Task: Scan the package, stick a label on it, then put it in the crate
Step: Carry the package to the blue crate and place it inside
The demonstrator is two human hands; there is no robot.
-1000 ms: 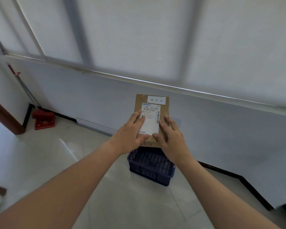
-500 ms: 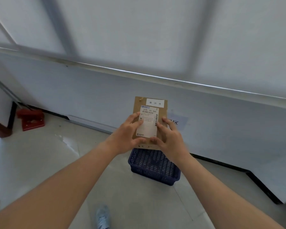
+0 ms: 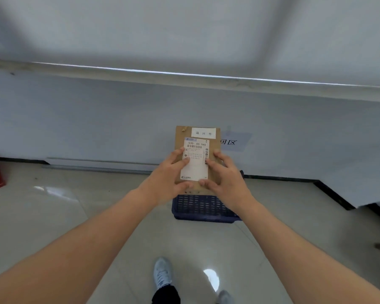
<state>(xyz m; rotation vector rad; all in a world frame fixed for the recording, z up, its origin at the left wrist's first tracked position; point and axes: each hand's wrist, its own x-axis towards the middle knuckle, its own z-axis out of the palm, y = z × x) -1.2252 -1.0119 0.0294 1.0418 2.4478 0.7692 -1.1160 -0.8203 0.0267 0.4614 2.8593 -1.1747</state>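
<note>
The left hand (image 3: 169,176) and the right hand (image 3: 225,176) are both clamped on a flat brown cardboard package (image 3: 182,133), one on each long side, thumbs near its lower edge and fingers laid over its face. The hands stay apart, with the white shipping label (image 3: 196,160) showing between them. The package is held out at arm's length, its face tipped up toward the camera, in the air and not resting on anything.

At 12 o'clock on the package's face sits a small white sticker (image 3: 203,133) with three printed characters. The bigger shipping label with barcodes fills the middle of the face. Both lie flat; no corner looks lifted.

Directly below the package, at 6 o'clock from it, stands a dark blue slatted plastic crate (image 3: 203,208) on the pale tiled floor (image 3: 75,216), against a grey wall (image 3: 97,119). What can be seen of its inside looks empty. At about 2 o'clock from the package a paper sign (image 3: 235,141) is fixed to the wall. A light sneaker (image 3: 161,273) shows at the bottom of the view.

My reading is that labelling is done, and scanning probably too, though no scanner is in view. What remains is lowering the package into the crate and letting go.
</note>
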